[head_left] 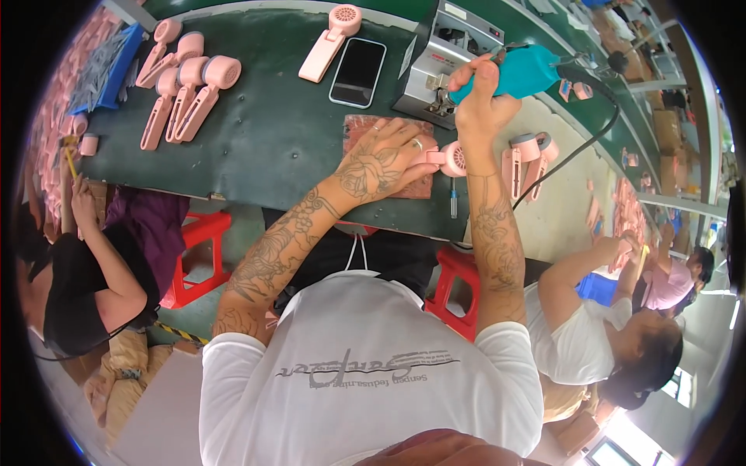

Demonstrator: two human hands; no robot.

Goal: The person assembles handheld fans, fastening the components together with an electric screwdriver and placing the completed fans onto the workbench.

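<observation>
My left hand (385,159) lies over a pink handheld fan (454,159), its fingers closed round the body and hiding most of it. The fan's round vented head sticks out to the right, by my right wrist. Beneath is a reddish square mat (357,126). In my right hand (486,105) is a teal electric screwdriver (527,71), held sideways with its cord trailing to the right. Its front end points left, at the grey metal box that looks like a screw feeder (423,85); whether the tip touches it I cannot tell.
Several pink fans (190,89) lie at the left, one more (330,43) beside a phone (358,72), others (528,155) at the right. A small blue-handled tool (454,203) lies near the table edge. A blue bin (120,66) stands far left. People sit on both sides.
</observation>
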